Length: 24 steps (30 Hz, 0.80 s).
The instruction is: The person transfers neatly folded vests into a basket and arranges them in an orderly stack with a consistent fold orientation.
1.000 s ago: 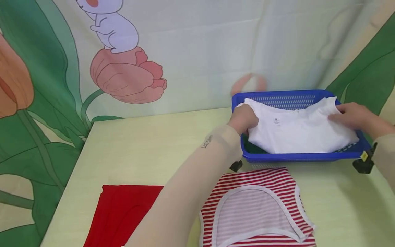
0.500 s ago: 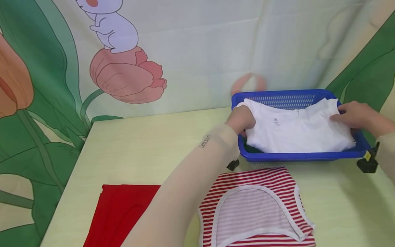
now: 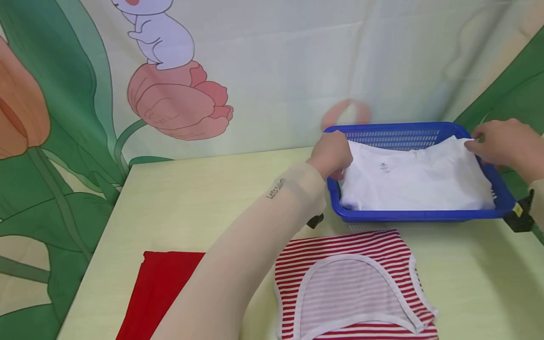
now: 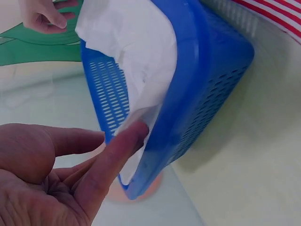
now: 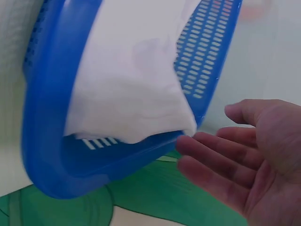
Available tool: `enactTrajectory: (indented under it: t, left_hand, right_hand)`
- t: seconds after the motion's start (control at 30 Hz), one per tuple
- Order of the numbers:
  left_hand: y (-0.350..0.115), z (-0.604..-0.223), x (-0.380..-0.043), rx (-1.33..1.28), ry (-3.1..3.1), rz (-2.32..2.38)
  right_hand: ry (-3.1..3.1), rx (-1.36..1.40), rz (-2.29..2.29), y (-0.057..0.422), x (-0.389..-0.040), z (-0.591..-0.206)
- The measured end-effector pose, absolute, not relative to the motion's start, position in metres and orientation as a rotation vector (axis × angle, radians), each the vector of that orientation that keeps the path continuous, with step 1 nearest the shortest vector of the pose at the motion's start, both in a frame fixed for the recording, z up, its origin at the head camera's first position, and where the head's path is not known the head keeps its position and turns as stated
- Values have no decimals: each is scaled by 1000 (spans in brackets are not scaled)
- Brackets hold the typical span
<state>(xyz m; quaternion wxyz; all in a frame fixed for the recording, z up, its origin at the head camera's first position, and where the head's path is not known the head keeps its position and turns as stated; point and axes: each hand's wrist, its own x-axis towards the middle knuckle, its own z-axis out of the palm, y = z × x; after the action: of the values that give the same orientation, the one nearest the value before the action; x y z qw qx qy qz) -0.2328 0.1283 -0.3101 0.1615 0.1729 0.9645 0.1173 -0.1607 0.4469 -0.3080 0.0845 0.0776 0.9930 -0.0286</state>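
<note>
A folded white shirt (image 3: 416,179) lies inside the blue plastic basket (image 3: 403,216), its printed neck label facing up. My left hand (image 3: 332,153) is at the basket's left end; in the left wrist view its thumb stands apart from the forefinger (image 4: 110,157), whose tip touches the shirt's edge by the rim. Over the right end is my right hand (image 3: 507,144). The right wrist view shows its fingers (image 5: 211,160) loosely extended beside the shirt's corner, thumb apart and nothing gripped. Whether those fingertips touch the cloth or the rim is hard to tell.
In front of the basket a red-and-white striped tank top (image 3: 348,283) lies on the pale table (image 3: 212,198). A red garment (image 3: 165,283) lies left of it, partly hidden by my left sleeve. A printed curtain (image 3: 272,71) hangs behind the table.
Both hands have let go of the white shirt's sides. The right hand has risen and moved right, the left slightly up; the shirt now sits flatter in the basket.
</note>
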Motion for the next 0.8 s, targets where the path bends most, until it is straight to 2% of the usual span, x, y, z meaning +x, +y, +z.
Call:
enactTrajectory:
  t: [0.2, 0.43, 0.57, 0.8]
  left_hand:
    - [128, -306, -229, 834, 3019, 133]
    - [143, -315, -210, 1174, 2959, -88]
    - [149, -326, -207, 1224, 2791, -87]
    - [154, -343, -203, 1141, 2667, -199]
  right_hand:
    - [3057, 67, -102, 432, -168, -307]
    - [2947, -106, -241, 421, -170, -335]
    - [2910, -136, -359, 421, -168, -348]
    - [2810, -89, -391, 427, -166, -362]
